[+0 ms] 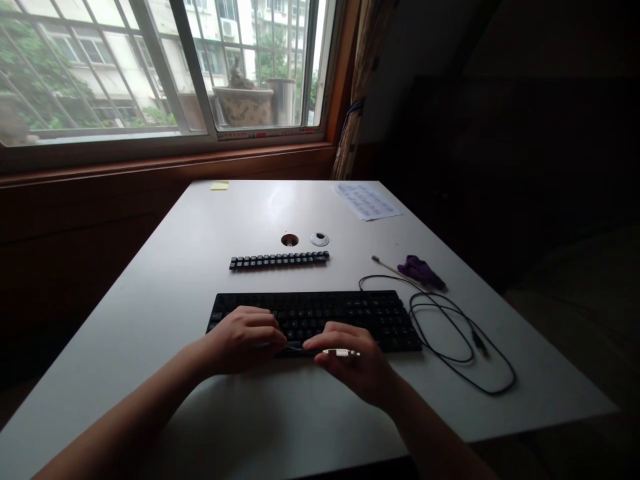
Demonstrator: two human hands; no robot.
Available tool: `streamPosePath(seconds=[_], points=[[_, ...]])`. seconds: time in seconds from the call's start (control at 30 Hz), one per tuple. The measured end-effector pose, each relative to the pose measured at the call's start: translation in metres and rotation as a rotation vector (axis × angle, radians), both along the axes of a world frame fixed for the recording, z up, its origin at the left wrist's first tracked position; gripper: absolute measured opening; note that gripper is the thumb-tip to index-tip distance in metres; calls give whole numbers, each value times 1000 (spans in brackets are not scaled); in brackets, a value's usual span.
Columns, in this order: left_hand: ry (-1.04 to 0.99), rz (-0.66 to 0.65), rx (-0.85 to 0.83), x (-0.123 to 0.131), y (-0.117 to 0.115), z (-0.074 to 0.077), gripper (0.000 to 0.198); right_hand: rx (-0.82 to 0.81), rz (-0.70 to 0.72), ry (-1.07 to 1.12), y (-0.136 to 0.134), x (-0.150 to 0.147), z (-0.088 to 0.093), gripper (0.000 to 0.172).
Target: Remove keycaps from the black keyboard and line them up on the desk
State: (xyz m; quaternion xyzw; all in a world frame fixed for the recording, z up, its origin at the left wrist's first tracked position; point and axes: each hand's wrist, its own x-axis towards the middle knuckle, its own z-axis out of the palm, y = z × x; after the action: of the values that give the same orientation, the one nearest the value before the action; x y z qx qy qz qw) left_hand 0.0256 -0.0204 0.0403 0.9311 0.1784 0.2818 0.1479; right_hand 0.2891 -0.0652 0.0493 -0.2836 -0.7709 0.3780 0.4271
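A black keyboard (345, 313) lies on the white table (210, 227) in front of me. My left hand (243, 340) rests curled on the keyboard's near left edge, fingers bent and pressed against the keys. My right hand (353, 363) is closed round a thin tool with a light metal handle (343, 352), its dark tip pointing left toward the front row of keys beside my left fingers. Beyond the keyboard lies a separate row of loose black keycaps (279, 260).
The keyboard's black cable (463, 347) loops on the table to the right. A purple cloth-like item (421, 271) and a thin stick (387, 267) lie at the right. A cable hole (289, 239), its white cover (319, 239), a printed sheet (367, 200) and a yellow note (219, 185) sit farther back.
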Motion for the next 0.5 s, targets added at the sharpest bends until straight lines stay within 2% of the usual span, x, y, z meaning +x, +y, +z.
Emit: streamPosePath(seconds=[0.1, 0.17, 0.33, 0.5], points=[[33, -29, -3, 1, 1, 0, 8, 9, -38, -50, -1, 4, -2, 18], [16, 17, 2, -3, 5, 1, 8, -4, -118, -53, 4, 11, 0, 17], [-85, 290, 44, -35, 27, -2, 14, -5, -467, -142, 20, 41, 12, 15], [-185, 511, 54, -74, 48, -16, 11, 88, -659, -287, 39, 67, 20, 17]])
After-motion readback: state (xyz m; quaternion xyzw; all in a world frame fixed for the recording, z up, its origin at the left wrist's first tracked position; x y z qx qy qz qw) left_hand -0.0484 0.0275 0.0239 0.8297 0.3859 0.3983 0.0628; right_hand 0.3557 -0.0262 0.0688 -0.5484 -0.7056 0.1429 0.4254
